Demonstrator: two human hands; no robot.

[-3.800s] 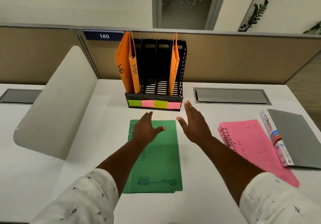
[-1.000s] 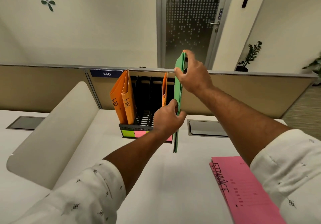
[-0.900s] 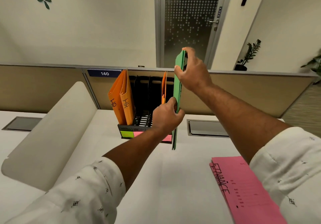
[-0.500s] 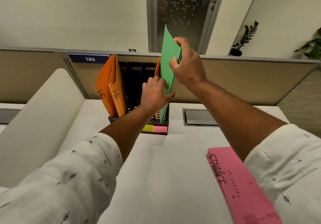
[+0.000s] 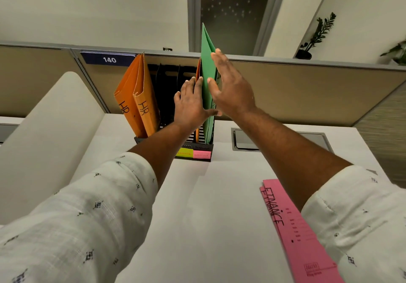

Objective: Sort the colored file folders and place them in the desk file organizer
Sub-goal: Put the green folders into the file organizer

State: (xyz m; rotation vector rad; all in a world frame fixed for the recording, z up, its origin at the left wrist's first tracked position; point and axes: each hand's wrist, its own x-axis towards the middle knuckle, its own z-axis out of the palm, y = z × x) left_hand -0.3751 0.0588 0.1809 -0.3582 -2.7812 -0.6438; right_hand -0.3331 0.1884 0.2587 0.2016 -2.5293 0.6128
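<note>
Now the green folder (image 5: 207,63) stands in the rightmost slot of the organizer (image 5: 189,146); the left hand (image 5: 190,105) and the right hand (image 5: 231,93) have let go and rest open-fingered against its sides.

The file organizer (image 5: 169,89) stands at the back of the desk (image 5: 197,216), before the partition (image 5: 307,89). Two HR folders (image 5: 140,107) sit in its leftmost slot and a tall folder (image 5: 207,63) in its rightmost, between the left hand (image 5: 190,104) and the right hand (image 5: 230,91). FINANCE folders (image 5: 294,227) lie on the desk, near right.
</note>
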